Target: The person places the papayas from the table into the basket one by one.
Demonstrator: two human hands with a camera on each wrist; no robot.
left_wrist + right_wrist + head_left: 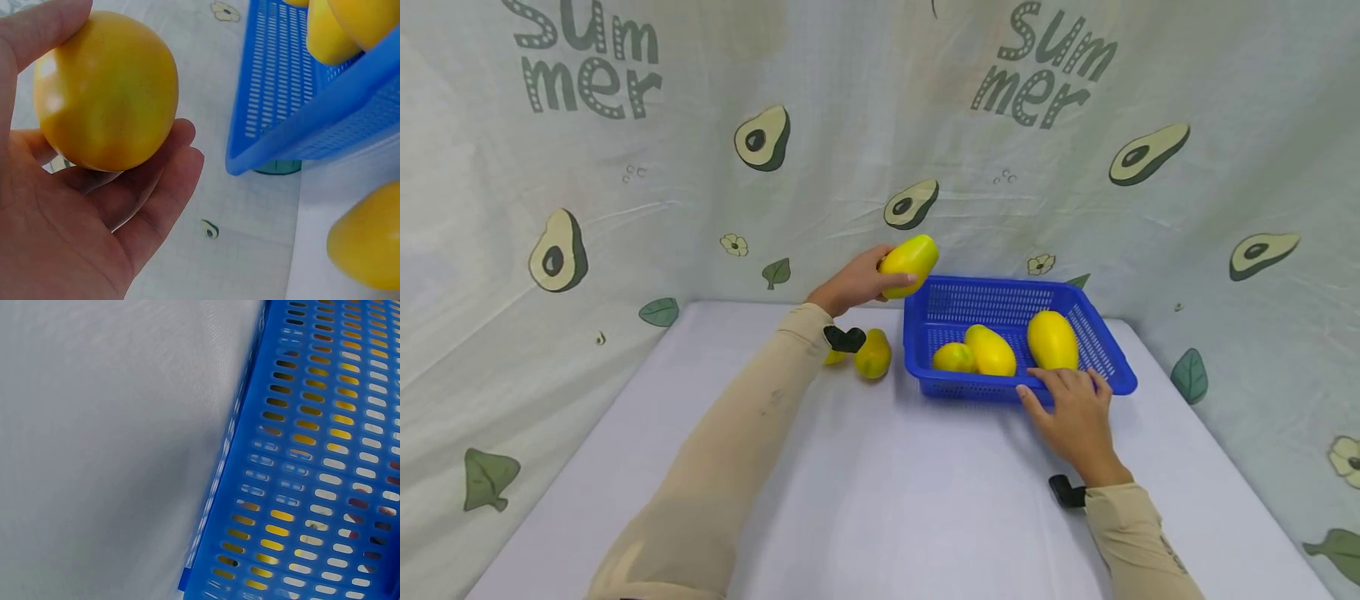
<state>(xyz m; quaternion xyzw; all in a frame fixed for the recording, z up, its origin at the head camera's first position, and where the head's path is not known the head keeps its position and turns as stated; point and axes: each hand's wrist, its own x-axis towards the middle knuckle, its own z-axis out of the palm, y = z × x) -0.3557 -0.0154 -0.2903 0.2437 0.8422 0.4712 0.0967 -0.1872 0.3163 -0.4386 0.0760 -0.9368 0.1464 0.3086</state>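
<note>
My left hand (857, 282) holds a yellow mango (913, 260) in the air, just beyond the back left corner of a blue plastic basket (1021, 385). In the left wrist view, its thumb and fingers are around that mango (106, 94). My right hand (1078, 417) grips the basket's near rim toward the right, fingers bent over the edge. Inside the basket lie a large mango (1052, 340) on the right and two more, a longer mango (991, 352) and a smaller mango (953, 357), near the front left. The right wrist view shows mostly the slotted basket wall (294, 465).
Left of the basket, a yellow-green mango (873, 355) lies on the white tabletop (880, 500); another yellow fruit (835, 357) is mostly hidden by the left wrist. A printed cloth (835, 100) hangs behind the table and along its sides.
</note>
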